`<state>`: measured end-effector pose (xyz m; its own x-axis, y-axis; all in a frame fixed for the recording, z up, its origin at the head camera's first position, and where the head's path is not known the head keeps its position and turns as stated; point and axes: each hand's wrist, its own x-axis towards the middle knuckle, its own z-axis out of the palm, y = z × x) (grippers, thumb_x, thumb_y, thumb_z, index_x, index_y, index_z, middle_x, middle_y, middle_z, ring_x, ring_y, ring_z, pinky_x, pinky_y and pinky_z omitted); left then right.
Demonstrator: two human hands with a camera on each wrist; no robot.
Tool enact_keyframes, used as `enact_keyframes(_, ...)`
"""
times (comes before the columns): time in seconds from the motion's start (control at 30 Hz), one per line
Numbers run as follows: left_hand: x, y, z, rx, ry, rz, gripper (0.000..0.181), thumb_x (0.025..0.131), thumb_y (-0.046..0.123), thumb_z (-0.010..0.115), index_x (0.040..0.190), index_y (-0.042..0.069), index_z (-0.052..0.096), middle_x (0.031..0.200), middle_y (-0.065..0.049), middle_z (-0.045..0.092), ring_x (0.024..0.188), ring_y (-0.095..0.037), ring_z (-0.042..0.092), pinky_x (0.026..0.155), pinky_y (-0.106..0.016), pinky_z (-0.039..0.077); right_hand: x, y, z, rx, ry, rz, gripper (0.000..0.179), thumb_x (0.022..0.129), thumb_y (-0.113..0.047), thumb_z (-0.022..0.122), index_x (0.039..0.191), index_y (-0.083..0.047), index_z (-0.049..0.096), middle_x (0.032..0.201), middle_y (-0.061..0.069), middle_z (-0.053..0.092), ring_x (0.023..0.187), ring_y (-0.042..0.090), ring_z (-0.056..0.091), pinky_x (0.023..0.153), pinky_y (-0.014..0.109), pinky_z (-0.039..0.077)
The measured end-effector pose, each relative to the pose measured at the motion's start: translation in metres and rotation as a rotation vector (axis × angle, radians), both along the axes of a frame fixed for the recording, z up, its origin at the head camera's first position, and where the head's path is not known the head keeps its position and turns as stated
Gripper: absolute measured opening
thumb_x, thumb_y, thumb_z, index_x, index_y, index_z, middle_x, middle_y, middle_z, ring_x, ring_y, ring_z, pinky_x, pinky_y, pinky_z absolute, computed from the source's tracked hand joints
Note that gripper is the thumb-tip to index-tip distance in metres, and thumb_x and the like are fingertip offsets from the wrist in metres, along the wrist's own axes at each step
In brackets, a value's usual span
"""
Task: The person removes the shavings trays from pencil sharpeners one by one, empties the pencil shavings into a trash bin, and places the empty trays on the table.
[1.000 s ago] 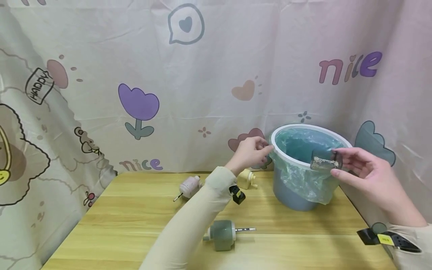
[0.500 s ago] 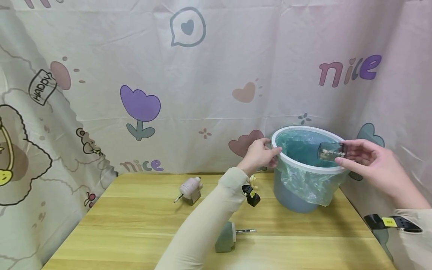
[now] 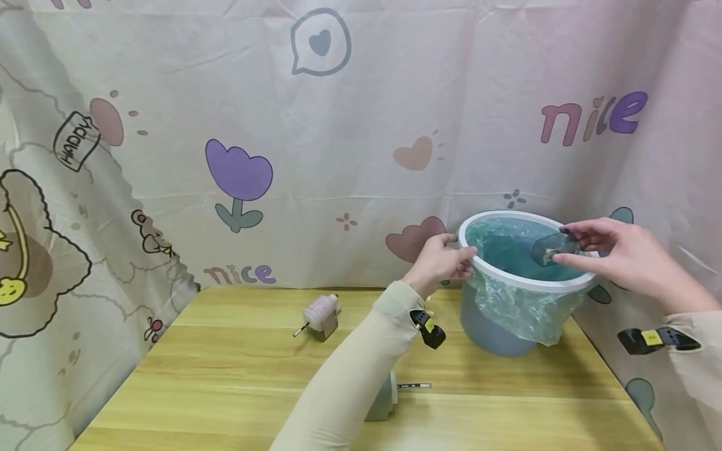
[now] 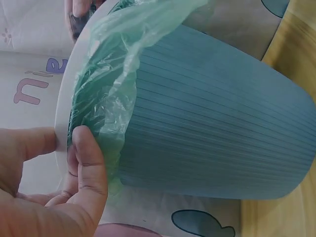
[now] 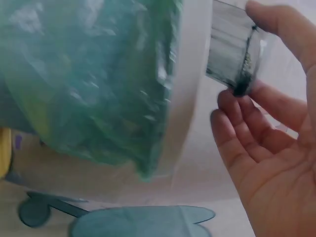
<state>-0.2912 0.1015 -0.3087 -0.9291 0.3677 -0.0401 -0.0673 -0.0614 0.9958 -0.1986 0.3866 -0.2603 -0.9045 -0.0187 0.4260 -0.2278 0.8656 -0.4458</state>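
- Right hand [image 3: 628, 260] pinches a small transparent plastic box [image 3: 544, 249], pale bits inside, between thumb and fingers
- Box hangs tilted above the lined blue bin's [image 3: 493, 329] mouth, near its right side, free end pointing left toward the middle; which axis is longer, I cannot tell
- Left hand [image 3: 442, 260], farther from the box, pinches the white rim [image 4: 65, 98] opposite
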Motion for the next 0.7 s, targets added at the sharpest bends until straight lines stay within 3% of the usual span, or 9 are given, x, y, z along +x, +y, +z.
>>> enact_keyframes(0.13, 0.001, 0.001, -0.001, 0.016, 0.005, 0.005, 0.066, 0.101, 0.010, 0.074, 0.159, -0.001, 0.044, 0.075, -0.008, 0.072, 0.062, -0.015, 0.067, 0.060, -0.022, 0.061, -0.010, -0.004, 0.013, 0.135, -0.028, 0.016, 0.064, 0.080, -0.038, 0.095, 0.130, -0.004, 0.075, 0.105, 0.006, 0.071, 0.081, -0.012, 0.050, 0.066, 0.014, 0.041)
enact_keyframes(0.27, 0.001, 0.000, -0.001, 0.022, 0.008, 0.003, 0.065, 0.101, 0.010, 0.074, 0.158, -0.001, 0.044, 0.075, -0.007, 0.072, 0.062, -0.014, 0.067, 0.060, -0.022, 0.061, -0.020, -0.012, 0.025, 0.293, -0.031, 0.044, 0.066, 0.076, -0.040, 0.097, 0.127, -0.004, 0.077, 0.101, 0.004, 0.069, 0.086, 0.004, 0.057, 0.069, 0.023, 0.045)
enact_keyframes(0.43, 0.000, -0.001, -0.001, 0.027, 0.008, -0.006, 0.065, 0.101, 0.009, 0.075, 0.157, -0.001, 0.045, 0.074, -0.007, 0.071, 0.062, -0.015, 0.066, 0.060, -0.022, 0.061, -0.029, -0.026, 0.035, 0.430, -0.083, 0.103, 0.071, 0.074, -0.036, 0.098, 0.129, 0.002, 0.075, 0.107, 0.013, 0.068, 0.095, 0.027, 0.065, 0.074, 0.039, 0.055)
enact_keyframes(0.7, 0.001, -0.001, -0.001, 0.036, 0.011, 0.008, 0.068, 0.100, 0.008, 0.075, 0.159, -0.003, 0.042, 0.074, -0.007, 0.070, 0.062, -0.014, 0.065, 0.060, -0.023, 0.060, -0.040, -0.041, 0.043, 0.567, -0.133, 0.139, 0.069, 0.069, -0.016, 0.099, 0.125, 0.013, 0.072, 0.105, 0.023, 0.065, 0.091, 0.032, 0.061, 0.075, 0.050, 0.062)
